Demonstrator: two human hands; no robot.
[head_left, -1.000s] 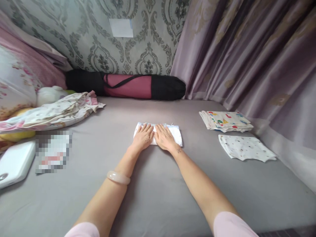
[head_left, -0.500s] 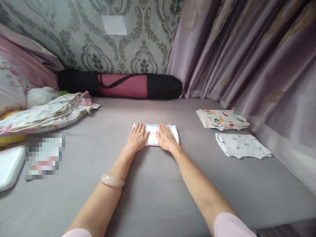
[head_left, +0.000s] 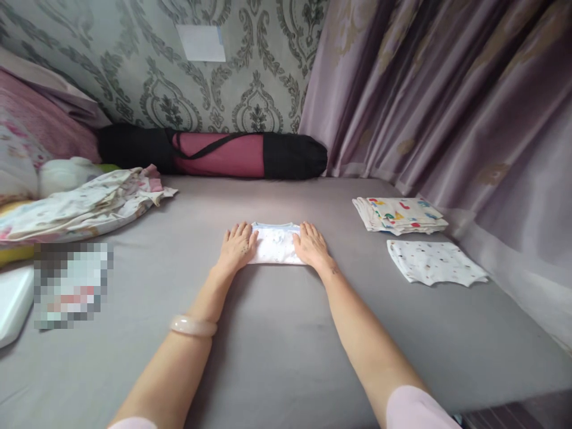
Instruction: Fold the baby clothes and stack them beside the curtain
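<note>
A small white folded garment [head_left: 276, 245] with a bluish upper edge and faint prints lies flat on the grey sheet [head_left: 277, 333]. My left hand [head_left: 239, 244] rests flat over its left end, fingers stretched forward. Over the right end lies my right hand [head_left: 313, 243], likewise flat and open. Both palms press on the cloth without gripping it, and its two side edges are hidden under them. A pale bangle [head_left: 193, 326] circles my left forearm.
To the right lie folded patterned cloths [head_left: 402, 214] and a white spotted garment [head_left: 435, 262]. A black and maroon long bag [head_left: 218, 154] runs along the wall. Loose printed clothes [head_left: 89, 205], a white object [head_left: 13, 304] and a blurred-out item [head_left: 74, 286] are at left.
My hands have slid apart, outward from the middle of the folded garment to its two ends. More of its middle now shows. The view has shifted slightly.
</note>
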